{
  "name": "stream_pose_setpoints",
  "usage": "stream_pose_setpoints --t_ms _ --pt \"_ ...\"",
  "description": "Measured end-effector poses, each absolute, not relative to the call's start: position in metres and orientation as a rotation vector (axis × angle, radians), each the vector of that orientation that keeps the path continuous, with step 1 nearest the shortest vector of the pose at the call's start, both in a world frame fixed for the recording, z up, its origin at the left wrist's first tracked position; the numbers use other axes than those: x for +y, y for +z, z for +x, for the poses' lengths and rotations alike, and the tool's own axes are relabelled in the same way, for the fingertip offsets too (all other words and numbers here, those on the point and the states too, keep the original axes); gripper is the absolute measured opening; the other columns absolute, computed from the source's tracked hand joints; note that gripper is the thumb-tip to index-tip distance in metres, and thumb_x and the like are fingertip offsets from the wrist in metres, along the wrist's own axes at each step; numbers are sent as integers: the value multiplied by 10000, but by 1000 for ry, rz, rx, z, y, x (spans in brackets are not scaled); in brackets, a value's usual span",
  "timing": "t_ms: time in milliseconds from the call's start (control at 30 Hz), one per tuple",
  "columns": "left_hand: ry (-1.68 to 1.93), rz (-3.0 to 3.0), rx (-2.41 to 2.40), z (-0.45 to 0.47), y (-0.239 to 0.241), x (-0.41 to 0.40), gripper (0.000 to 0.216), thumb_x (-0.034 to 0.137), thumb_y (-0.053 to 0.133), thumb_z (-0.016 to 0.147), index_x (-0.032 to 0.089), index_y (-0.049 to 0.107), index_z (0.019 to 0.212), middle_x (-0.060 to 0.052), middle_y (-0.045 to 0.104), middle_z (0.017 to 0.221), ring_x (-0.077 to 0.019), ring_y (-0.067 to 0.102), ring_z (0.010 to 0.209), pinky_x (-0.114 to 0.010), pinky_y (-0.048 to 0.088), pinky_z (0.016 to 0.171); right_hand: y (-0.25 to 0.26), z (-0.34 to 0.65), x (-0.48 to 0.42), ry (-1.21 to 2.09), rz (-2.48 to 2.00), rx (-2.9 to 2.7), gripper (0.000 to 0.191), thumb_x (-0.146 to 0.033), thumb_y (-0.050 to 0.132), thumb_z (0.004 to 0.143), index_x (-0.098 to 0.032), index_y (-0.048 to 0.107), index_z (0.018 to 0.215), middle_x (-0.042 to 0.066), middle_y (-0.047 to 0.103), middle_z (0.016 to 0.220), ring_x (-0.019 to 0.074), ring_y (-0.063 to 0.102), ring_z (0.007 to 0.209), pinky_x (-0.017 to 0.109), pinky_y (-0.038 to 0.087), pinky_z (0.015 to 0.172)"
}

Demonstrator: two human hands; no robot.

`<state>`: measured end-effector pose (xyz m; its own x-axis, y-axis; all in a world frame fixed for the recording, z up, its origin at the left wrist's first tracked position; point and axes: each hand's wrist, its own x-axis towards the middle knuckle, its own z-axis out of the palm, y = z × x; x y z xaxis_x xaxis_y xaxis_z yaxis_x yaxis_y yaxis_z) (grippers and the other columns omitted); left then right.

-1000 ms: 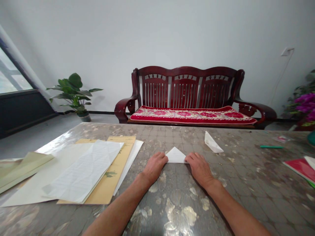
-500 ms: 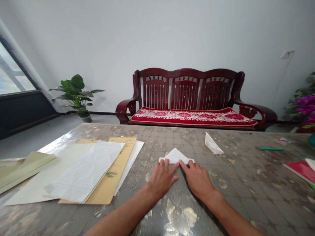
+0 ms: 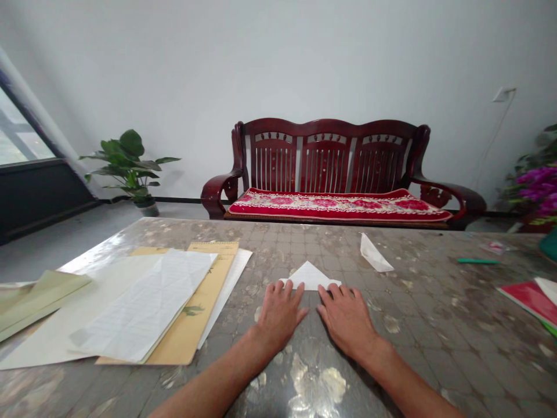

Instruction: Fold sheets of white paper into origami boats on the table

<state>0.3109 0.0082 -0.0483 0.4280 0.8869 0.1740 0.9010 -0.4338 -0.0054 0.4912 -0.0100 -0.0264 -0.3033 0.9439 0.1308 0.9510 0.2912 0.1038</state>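
A small white paper (image 3: 310,275) folded into a triangle lies flat on the patterned table (image 3: 304,360), its point facing away from me. My left hand (image 3: 278,313) rests flat with fingers stretched out, the fingertips on the paper's near left edge. My right hand (image 3: 346,316) lies flat beside it, fingers spread, the tips at the paper's near right edge. Neither hand grips anything.
A stack of white and tan paper sheets (image 3: 165,302) lies to the left. Another folded white paper (image 3: 374,255) sits further back on the right. A green pen (image 3: 478,261) and a red book (image 3: 531,299) are at the far right. A wooden bench (image 3: 339,174) stands behind the table.
My hands moved from the two sides of the folded paper to its near edge and now lie flat, side by side, with fingers extended. The paper stayed nearly in place.
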Motion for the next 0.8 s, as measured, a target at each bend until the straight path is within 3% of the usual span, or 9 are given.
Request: stream_pose_setpoints --t_ms 233,467,567,633,700,800 --pt "-196 -2516 -1667 302 -61 10 525 423 567 920 160 506 1370 -168 528 1398 -338 450 1292 -517 304 1086 -22 504 -9 -231 -1990 -2476 373 -302 481 957 -125 595 1266 177 631 1187 324 544 1072 437 374 848" --pt "-177 -2467 -1762 291 -51 9 479 356 608 894 127 560 1312 -200 526 1398 -348 472 1291 -509 325 1090 -17 514 -5 -217 -2004 -2424 287 -238 473 943 -119 683 1097 192 655 1065 324 577 1018 413 403 793" --pt "-211 -2440 -1871 278 -35 19 335 315 593 896 150 639 1184 -192 615 1272 -345 551 1195 -500 378 1030 -17 522 2 -188 -2041 -2358 311 -246 430 963 -131 720 971 186 666 1009 309 600 973 388 411 762" --pt "-209 -2437 -1975 272 -24 30 269 349 528 930 154 696 1008 -177 696 1042 -332 631 1038 -474 426 954 -18 529 8 -173 -2049 -2311 364 -272 389 985 -149 725 920 164 674 985 290 610 955 372 414 766" --pt "-287 -2429 -2055 271 -16 43 260 320 503 936 161 693 1013 -172 697 1048 -321 641 1019 -438 454 914 -21 536 14 -145 -2052 -2239 351 -298 392 989 -172 718 970 134 682 1010 269 611 969 354 415 789" --pt "-516 -2561 -2066 280 -14 61 335 291 575 895 190 620 1211 -136 650 1235 -272 596 1158 -362 441 973 -30 544 23 -54 -2008 -2137 336 -351 475 956 -195 646 1201 98 668 1146 258 581 1058 340 412 856"
